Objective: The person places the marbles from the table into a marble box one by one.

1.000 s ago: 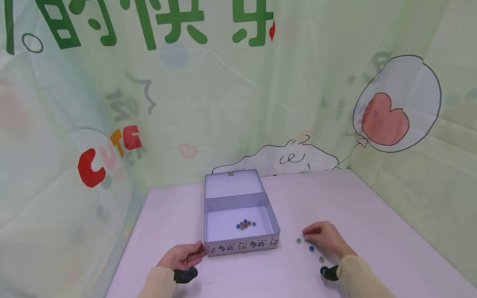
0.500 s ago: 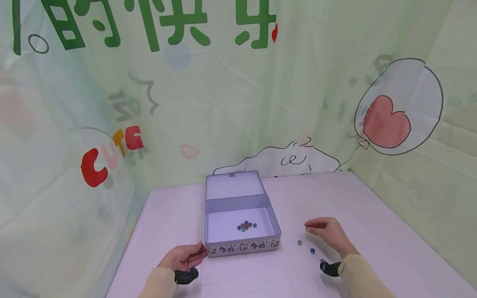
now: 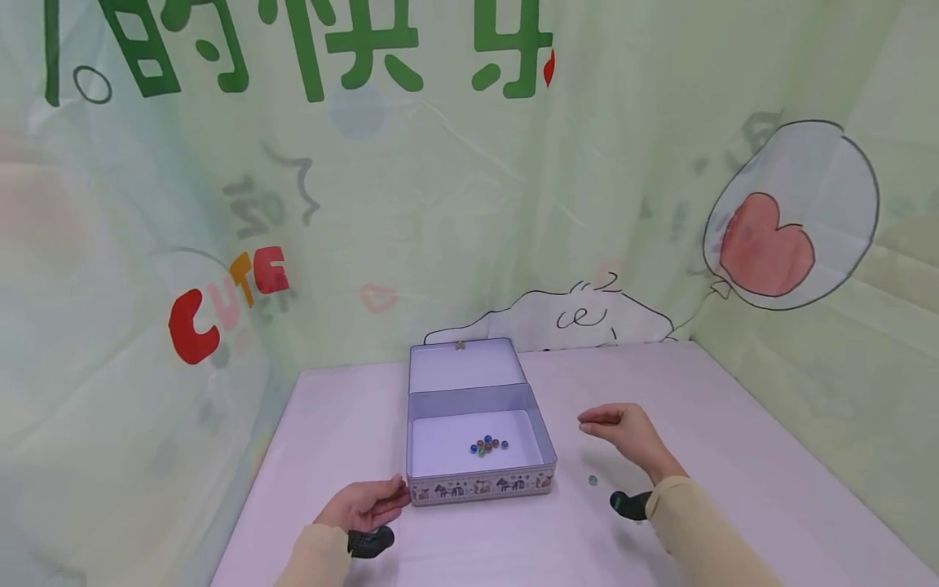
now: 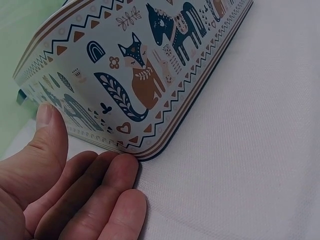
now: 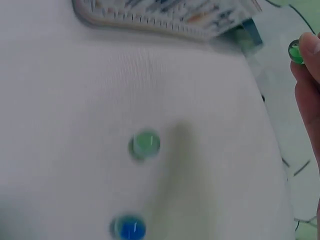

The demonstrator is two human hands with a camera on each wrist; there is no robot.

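The white box (image 3: pixel 481 487) bears blue-and-orange animals (image 4: pixel 146 86); marbles (image 5: pixel 146 144) are green, blue and brown.

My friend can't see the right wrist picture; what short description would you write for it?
A right hand at the right edge pinches a green marble. A second green marble and a blue marble, both blurred, sit apart on a pale tabletop, with the patterned side of a box at the top.

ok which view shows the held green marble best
Right wrist view: the held green marble shows large, pinched in the right grip. The head view is too distant to resolve it; the left wrist view lacks it.
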